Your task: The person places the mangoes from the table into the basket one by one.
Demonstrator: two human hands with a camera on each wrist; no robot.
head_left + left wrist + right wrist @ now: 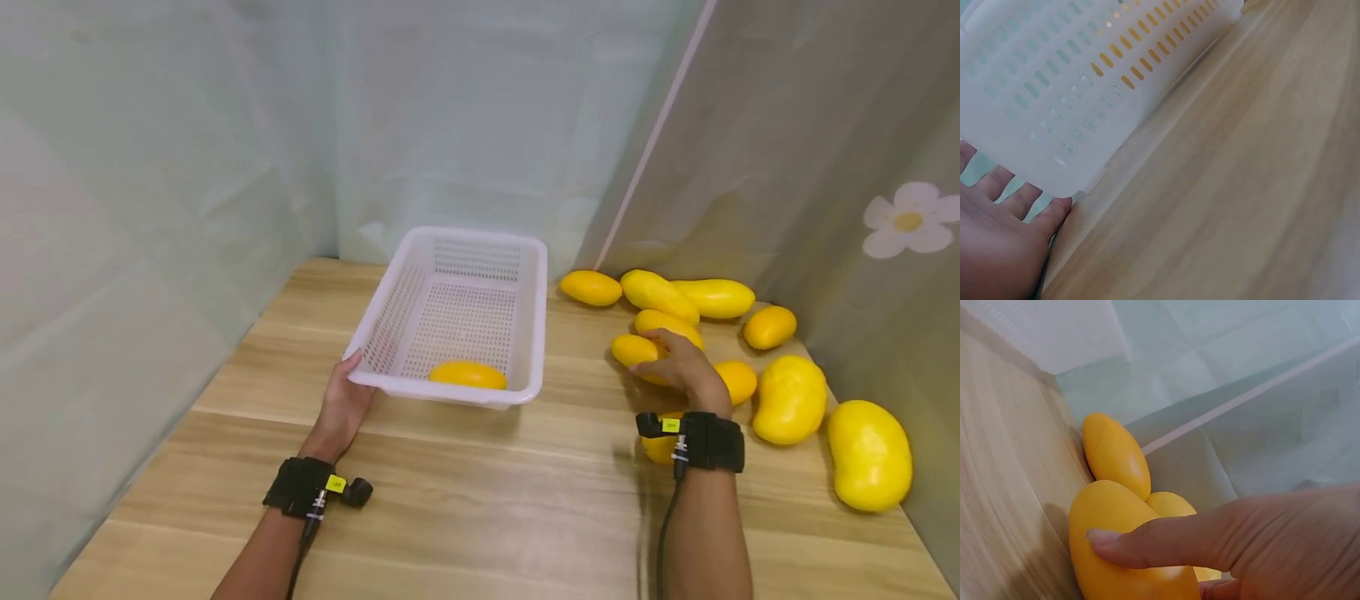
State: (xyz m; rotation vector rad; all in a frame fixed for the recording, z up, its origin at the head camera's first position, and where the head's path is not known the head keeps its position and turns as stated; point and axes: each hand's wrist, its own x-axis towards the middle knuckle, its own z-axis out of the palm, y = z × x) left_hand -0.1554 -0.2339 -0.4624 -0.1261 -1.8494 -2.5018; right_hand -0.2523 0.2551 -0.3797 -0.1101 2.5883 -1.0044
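A white perforated plastic basket [542, 325] stands on the wooden table with one yellow mango [468, 376] inside, at its near end. My left hand [341, 410] holds the basket's near left corner, thumb at the rim and fingers around the outer side. To the right, my right hand [686, 368] grips a small mango [628, 348] among the loose fruit. In the right wrist view the thumb presses against that mango [1100, 509]; the other fingers are mostly hidden. Another mango [667, 323] lies just beyond this hand, and one more [660, 446] is partly covered by the wrist.
Two long yellow fruits [660, 296] and a mango [591, 288] lie along the back. Small mangoes [770, 327] and two large ones [791, 400] lie on the right. Curtains [487, 108] enclose the table's back and sides. A cable [663, 533] trails from each wrist strap.
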